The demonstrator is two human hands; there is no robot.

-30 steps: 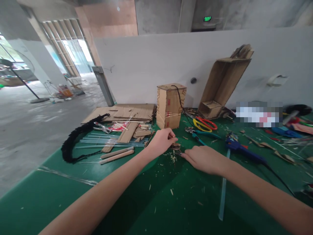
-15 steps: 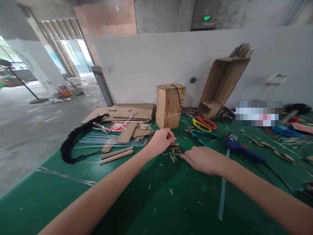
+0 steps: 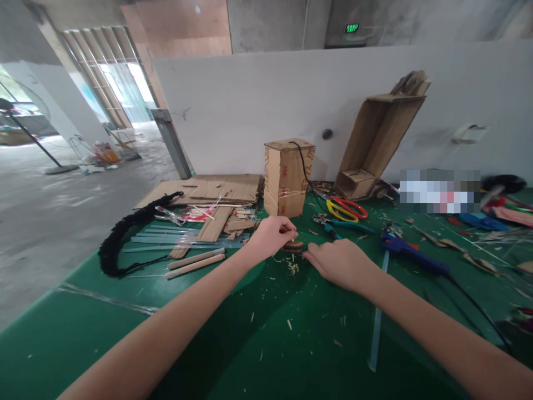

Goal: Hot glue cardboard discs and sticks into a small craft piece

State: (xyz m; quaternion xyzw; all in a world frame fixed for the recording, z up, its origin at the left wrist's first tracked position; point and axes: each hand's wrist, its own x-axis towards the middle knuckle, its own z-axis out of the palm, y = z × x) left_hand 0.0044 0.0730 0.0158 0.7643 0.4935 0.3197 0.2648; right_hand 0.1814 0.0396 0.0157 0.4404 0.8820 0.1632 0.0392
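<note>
Since the earlier frame, the right hand (image 3: 341, 264) has edged up beside the brown disc (image 3: 292, 246); it is curled, but I cannot tell whether it grips anything. The left hand (image 3: 270, 236) pinches a thin stick (image 3: 292, 239) over the disc, near shavings (image 3: 293, 269) on the green surface (image 3: 316, 355). Behind stand a cardboard box (image 3: 287, 180), its red print too small to read, and a white wall (image 3: 237, 111); beyond, a green sign (image 3: 352, 28) reads EXIT.

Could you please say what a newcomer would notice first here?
Probably the left hand and right hand, close together beside pale shavings. Behind them, a cardboard box stands on the green table. A black fuzzy strip lies at left, and a blue glue gun at right.
</note>
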